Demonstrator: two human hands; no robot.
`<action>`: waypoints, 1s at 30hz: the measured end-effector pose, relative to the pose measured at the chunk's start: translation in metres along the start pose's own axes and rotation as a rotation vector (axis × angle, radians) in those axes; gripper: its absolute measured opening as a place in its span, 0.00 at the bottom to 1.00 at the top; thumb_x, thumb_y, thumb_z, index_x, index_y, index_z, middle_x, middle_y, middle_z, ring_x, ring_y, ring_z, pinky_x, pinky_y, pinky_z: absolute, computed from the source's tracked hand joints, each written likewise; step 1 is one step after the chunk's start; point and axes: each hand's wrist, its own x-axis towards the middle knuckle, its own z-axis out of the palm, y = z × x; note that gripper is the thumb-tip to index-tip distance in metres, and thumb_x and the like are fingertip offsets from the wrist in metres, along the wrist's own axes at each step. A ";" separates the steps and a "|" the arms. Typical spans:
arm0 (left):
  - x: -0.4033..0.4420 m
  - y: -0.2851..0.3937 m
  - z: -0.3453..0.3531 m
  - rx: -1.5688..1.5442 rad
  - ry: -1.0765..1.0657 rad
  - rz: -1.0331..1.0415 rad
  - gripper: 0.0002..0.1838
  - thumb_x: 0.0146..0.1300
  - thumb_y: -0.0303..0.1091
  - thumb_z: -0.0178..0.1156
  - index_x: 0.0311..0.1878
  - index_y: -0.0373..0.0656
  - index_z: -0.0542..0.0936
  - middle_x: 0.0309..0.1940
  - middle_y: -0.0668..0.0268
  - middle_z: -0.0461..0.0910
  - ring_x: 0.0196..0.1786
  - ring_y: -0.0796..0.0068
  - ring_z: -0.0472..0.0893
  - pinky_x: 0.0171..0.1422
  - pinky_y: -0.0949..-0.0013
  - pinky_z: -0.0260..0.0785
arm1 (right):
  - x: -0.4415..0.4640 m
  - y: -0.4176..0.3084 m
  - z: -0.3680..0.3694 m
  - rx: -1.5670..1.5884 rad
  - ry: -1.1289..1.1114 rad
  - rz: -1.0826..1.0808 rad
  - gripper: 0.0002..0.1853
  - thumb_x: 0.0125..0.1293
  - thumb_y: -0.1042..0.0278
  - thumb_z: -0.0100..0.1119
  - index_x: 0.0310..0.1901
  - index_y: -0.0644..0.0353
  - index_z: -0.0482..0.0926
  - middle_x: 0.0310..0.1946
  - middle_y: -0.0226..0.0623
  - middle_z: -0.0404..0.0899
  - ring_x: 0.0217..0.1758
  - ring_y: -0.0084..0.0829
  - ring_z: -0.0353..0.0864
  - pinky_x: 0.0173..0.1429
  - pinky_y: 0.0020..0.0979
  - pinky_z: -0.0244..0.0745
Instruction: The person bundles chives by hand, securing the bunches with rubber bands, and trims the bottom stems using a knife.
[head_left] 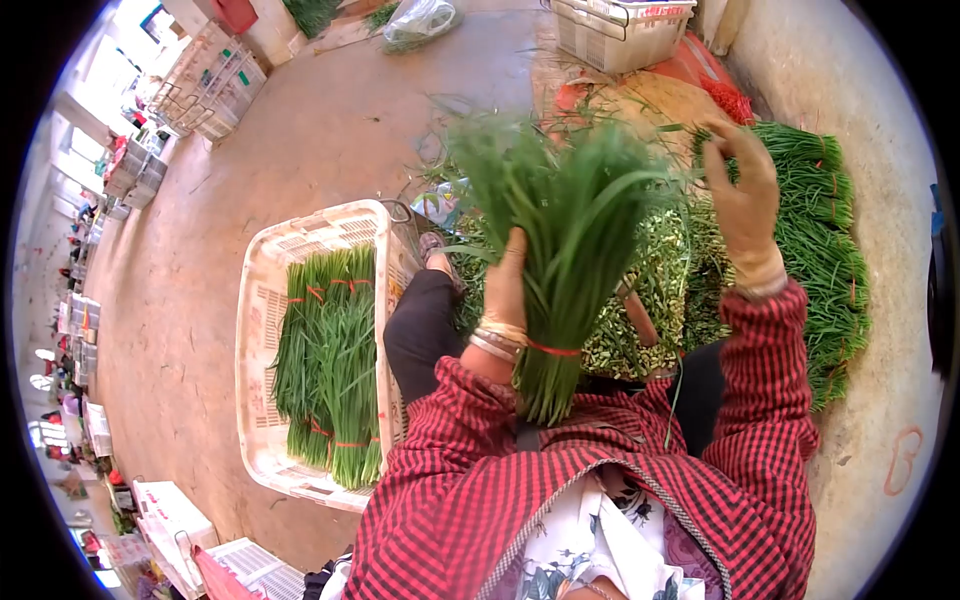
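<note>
Upright in front of my chest is a bundle of long green stalks (pixel 560 270), tied low down with a red band. Its leafy top is blurred. My left hand (pixel 505 290) is wrapped round its left side, with several bands on the wrist. My right hand (pixel 745 190) is raised at the right, apart from the bundle, its fingers bent and spread; a few thin green blades show near the fingertips. More green bundles (pixel 820 260) with red bands are piled along the wall at the right. Left of my leg, a white crate (pixel 255 400) holds similar tied bundles.
Cut stalks and trimmings (pixel 655 290) lie heaped between my knees and beyond. A white basket (pixel 620 40) stands on red sacking at the top. Stacked crates (pixel 210 85) stand far left, more crates (pixel 170 520) at lower left. A clear plastic bag (pixel 420 22) lies on the floor.
</note>
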 end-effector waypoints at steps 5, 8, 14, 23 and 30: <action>-0.011 0.041 0.021 -0.108 0.007 0.131 0.26 0.69 0.51 0.60 0.56 0.34 0.77 0.45 0.58 0.83 0.40 0.63 0.85 0.45 0.63 0.81 | -0.110 0.015 0.007 0.563 -0.481 0.744 0.36 0.66 0.53 0.65 0.70 0.62 0.63 0.49 0.46 0.81 0.55 0.37 0.79 0.59 0.37 0.75; -0.010 0.035 0.025 -0.023 -0.009 0.102 0.23 0.69 0.42 0.61 0.60 0.37 0.75 0.53 0.60 0.80 0.49 0.64 0.83 0.55 0.62 0.77 | -0.136 -0.023 0.039 0.948 -0.802 0.972 0.55 0.63 0.45 0.65 0.75 0.69 0.41 0.71 0.61 0.58 0.75 0.50 0.58 0.75 0.44 0.58; -0.029 -0.013 0.048 0.241 -0.124 0.416 0.20 0.66 0.37 0.66 0.58 0.40 0.78 0.51 0.69 0.79 0.46 0.77 0.78 0.49 0.75 0.70 | -0.097 -0.027 0.077 1.245 -0.176 1.153 0.21 0.64 0.66 0.61 0.55 0.70 0.76 0.44 0.41 0.82 0.42 0.33 0.83 0.49 0.33 0.79; -0.013 -0.004 0.014 -0.144 -0.088 -0.009 0.24 0.70 0.47 0.59 0.60 0.40 0.74 0.52 0.61 0.81 0.51 0.61 0.82 0.57 0.57 0.77 | -0.107 -0.001 0.051 1.285 0.178 1.327 0.16 0.59 0.69 0.69 0.45 0.69 0.79 0.38 0.40 0.83 0.39 0.33 0.84 0.44 0.34 0.82; -0.033 -0.027 0.039 0.589 -0.463 0.406 0.28 0.61 0.32 0.69 0.63 0.41 0.70 0.58 0.61 0.76 0.57 0.70 0.78 0.62 0.66 0.72 | -0.088 -0.040 0.042 1.351 -0.018 1.240 0.19 0.58 0.70 0.71 0.49 0.66 0.79 0.45 0.39 0.82 0.46 0.32 0.83 0.51 0.34 0.80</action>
